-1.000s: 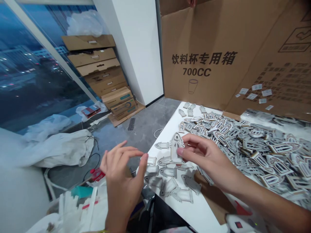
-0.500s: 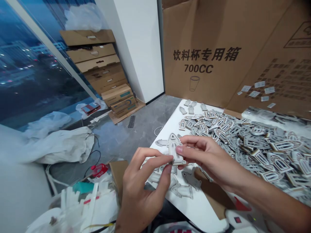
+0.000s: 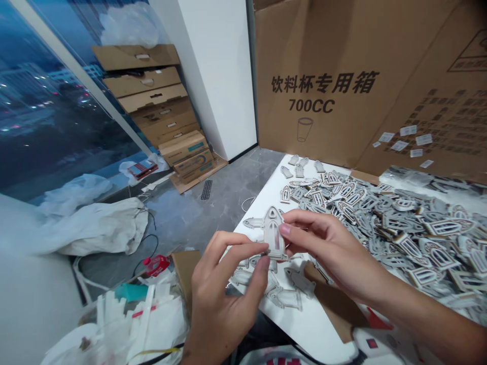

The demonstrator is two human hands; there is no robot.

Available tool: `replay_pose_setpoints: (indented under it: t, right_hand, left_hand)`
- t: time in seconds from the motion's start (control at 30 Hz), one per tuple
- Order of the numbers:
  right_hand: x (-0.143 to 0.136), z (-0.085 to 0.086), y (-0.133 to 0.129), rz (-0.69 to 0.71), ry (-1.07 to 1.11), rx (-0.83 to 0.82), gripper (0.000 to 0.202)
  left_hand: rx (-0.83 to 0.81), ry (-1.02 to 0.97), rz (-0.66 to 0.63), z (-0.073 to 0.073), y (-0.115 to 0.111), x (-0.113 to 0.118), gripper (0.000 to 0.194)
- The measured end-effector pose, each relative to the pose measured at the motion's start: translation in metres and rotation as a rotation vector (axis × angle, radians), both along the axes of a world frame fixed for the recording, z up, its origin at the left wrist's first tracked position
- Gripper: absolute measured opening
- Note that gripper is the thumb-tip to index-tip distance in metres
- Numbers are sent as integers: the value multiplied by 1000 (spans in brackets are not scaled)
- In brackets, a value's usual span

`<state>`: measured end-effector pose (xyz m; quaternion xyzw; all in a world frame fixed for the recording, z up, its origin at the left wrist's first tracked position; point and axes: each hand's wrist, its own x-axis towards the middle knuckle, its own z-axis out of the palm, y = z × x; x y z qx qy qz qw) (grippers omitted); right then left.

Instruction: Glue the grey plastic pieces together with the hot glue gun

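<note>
At about 6 o'clock, closest to the viewer, the left hand [image 3: 224,299] rises from the bottom edge, its thumb and forefinger pinched on the lower end of a small grey arch-shaped window cutout [image 3: 273,234]. From 4 o'clock the right hand [image 3: 327,248] reaches in and grips the same cutout by its right side between thumb and fingers, so the piece is held upright in the air between both hands, just above the near edge of a white table [image 3: 304,329]. Under the hands, a few similar flat pieces [image 3: 285,296] lie loose on the table beside a brown cardboard scrap [image 3: 331,299]. At 3 o'clock a large heap of window cutouts [image 3: 399,228] spreads across the tabletop. At 8 o'clock, white plastic bags [image 3: 91,228] lie on the grey floor. Farther off, at 1 o'clock, a tall cardboard box [image 3: 323,61] printed "700CC" stands behind the table, and at 11 o'clock flattened cartons [image 3: 152,101] are stacked by a dark window.
</note>
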<state>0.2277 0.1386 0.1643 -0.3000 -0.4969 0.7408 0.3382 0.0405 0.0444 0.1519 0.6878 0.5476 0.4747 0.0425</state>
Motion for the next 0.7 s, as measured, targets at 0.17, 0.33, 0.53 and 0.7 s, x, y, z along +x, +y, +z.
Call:
replay_pose_setpoints:
  t: [0.17, 0.33, 0.53, 0.7]
  right_hand:
    - [0, -1, -5, -52, -43, 74, 15]
    - [-4, -5, -11, -90, -115, 176, 18]
    - [-5, -9, -13, -143, -174, 313, 15]
    - [-4, -9, -11, -133, -164, 269, 18]
  left_hand:
    - [-19, -12, 54, 4, 1, 3, 17]
    - [-92, 4, 36, 13, 6, 3, 10]
    - [-152, 77, 60, 15, 11, 5, 7]
    - [-151, -41, 117, 13, 17, 7, 11]
